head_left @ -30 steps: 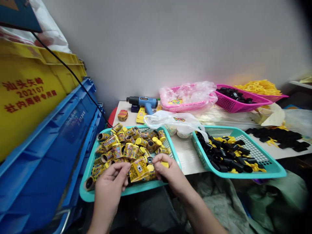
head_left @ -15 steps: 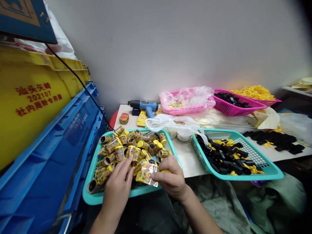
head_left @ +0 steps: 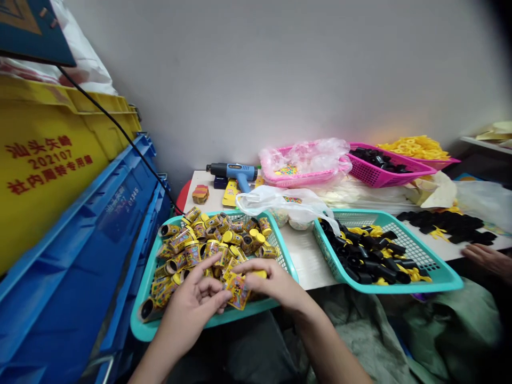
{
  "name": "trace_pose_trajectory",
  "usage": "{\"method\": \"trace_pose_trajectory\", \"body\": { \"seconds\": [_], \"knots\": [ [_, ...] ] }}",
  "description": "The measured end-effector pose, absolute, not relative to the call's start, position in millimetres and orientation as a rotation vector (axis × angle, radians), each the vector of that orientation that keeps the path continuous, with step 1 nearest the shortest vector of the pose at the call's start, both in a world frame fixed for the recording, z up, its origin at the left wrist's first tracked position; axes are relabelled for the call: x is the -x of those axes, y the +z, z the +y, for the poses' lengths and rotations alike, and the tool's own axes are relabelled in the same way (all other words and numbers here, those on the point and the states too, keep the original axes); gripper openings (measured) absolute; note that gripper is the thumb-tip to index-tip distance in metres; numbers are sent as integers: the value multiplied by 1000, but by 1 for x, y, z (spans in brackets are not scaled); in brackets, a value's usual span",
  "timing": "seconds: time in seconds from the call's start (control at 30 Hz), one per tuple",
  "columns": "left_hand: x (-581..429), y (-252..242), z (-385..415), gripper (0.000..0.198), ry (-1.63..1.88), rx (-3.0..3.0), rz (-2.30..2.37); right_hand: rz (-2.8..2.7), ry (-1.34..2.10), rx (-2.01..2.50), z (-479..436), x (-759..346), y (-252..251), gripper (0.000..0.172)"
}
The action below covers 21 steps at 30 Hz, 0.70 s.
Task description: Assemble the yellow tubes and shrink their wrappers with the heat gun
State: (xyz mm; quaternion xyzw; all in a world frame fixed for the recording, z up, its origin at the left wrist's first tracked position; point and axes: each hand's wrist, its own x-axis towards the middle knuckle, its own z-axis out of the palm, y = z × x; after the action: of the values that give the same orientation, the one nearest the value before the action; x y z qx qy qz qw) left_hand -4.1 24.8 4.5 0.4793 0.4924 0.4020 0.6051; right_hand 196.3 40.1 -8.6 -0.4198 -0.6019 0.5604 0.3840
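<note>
Both my hands are over the near edge of a teal basket heaped with several small yellow-labelled tubes. A yellow printed wrapper is pinched between my left hand and my right hand. My left thumb and fingers close on its left edge. My right fingers curl round its right side together with a small yellow-capped tube.
A second teal basket holds black tubes and yellow caps. Behind are pink baskets, a plastic bag and a blue heat gun. Blue crates and a yellow crate stack at left. Another person's hand rests at right.
The wrapper has been drawn closer between my hands and turned. My left hand rolled palm up. Another person's hand has appeared at the right edge.
</note>
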Motion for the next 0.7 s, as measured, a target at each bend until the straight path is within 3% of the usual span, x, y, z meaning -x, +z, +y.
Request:
{"method": "trace_pose_trajectory", "body": {
  "seconds": [0.07, 0.2, 0.37, 0.53, 0.7],
  "knots": [
    [3, 2, 24, 81, 935, -1083, 1121, -1454, 1582, 1080, 39, -188, -8, 35],
    [-6, -12, 21, 69, 1066, -1049, 1111, -1274, 1465, 1114, 38, -172, -16, 35],
    [-8, -18, 18, 39, 1163, -953, 1271, -1187, 1477, 1061, 32, -170, -20, 35],
    [6, -15, 17, 35, 1220, -1018, 1362, -830, 1654, 767, 28, -187, -8, 44],
    [10, -21, 14, 36, 1228, -1152, 1342, -978, 1587, 835, 31, -196, 0, 37]
  ]
}}
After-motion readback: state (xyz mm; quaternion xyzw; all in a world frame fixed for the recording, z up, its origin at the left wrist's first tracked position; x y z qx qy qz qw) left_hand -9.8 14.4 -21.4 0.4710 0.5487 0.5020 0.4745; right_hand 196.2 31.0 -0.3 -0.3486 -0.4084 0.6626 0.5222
